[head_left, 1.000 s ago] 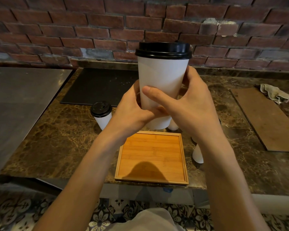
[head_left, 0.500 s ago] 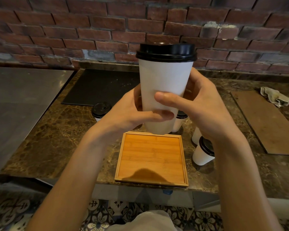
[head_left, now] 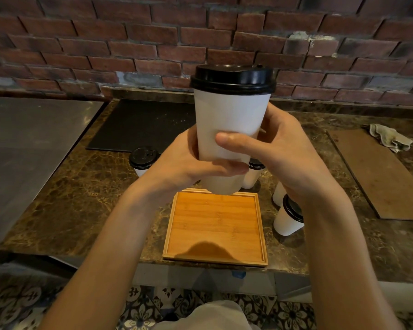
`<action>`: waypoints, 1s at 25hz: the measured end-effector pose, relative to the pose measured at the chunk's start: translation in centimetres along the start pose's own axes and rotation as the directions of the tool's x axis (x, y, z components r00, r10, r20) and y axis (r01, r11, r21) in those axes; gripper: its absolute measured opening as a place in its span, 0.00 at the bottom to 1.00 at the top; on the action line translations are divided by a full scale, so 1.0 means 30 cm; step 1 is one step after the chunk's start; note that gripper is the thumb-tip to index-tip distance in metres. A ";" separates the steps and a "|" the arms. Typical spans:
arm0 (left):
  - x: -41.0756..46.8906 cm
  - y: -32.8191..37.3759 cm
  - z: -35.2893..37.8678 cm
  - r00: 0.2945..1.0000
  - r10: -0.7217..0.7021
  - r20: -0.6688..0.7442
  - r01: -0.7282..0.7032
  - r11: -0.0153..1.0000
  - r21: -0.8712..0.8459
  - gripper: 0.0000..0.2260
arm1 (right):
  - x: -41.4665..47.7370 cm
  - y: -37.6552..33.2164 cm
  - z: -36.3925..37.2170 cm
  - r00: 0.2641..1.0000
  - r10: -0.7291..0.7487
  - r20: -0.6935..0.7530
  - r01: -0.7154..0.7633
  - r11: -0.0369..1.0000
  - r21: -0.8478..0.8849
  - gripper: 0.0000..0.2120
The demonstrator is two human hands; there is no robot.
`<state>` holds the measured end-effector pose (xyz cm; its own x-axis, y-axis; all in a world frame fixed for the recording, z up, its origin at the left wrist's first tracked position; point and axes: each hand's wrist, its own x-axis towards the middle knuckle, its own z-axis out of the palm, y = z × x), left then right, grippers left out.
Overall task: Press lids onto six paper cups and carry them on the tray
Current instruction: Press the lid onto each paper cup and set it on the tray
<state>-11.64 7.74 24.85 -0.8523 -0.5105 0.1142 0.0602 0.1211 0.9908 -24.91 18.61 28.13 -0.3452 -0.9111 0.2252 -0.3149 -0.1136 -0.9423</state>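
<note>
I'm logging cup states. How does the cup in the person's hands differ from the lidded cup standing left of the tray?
The held cup is lifted off the counter, with the left hand and right hand gripping its lower half. The left cup stands on the counter, untouched. The held cup's wall shows almost fully, while the left cup is partly hidden behind the left hand. Both are white, upright and topped with black lids.

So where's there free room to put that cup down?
The wooden tray is bare. The marble also lies open between the lone lidded cup and the steel surface, left of the tray. Crowded: the tray's right side and far corner, where three cups cluster.
</note>
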 end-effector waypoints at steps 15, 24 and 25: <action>0.025 -0.028 0.048 0.967 0.084 -0.239 -0.057 0.991 0.119 0.29 | -0.001 -0.020 0.075 0.959 0.043 -0.280 -0.093 0.981 -0.169 0.33; 0.011 0.011 0.012 0.988 0.093 -0.119 -0.078 0.989 0.129 0.27 | -0.009 -0.029 0.041 0.980 0.010 -0.200 -0.030 0.995 -0.093 0.33; 0.008 0.017 0.006 0.992 0.084 -0.091 -0.074 0.991 0.108 0.27 | -0.008 -0.028 0.036 0.983 0.005 -0.182 -0.019 0.997 -0.079 0.34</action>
<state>-11.91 7.83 25.36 -0.7933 -0.5739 0.2034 0.0671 0.2496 0.9660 -23.62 18.49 28.59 -0.5019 -0.8242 0.2622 -0.3771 -0.0643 -0.9239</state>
